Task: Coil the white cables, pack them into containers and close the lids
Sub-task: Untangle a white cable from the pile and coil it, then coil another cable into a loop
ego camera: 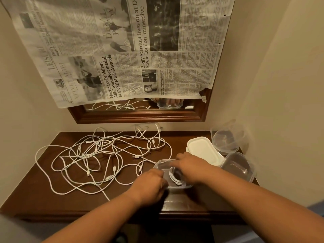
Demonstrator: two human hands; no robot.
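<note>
A clear plastic container [162,163] stands on the dark wooden table [43,199] near its front edge. Inside it lies a coiled white cable [173,178]. My left hand [150,181] grips the container's near left side with fingers curled. My right hand [191,165] lies across the container's top right, fingers spread over the far rim and pressing on it. Several loose white cables [98,155] sprawl tangled over the left and middle of the table.
White lids [203,149] are stacked right of the container. An empty clear container [238,169] sits at the right edge, another clear one [226,139] leans in the back right corner. A wood-framed mirror [140,114] covered with newspaper hangs behind.
</note>
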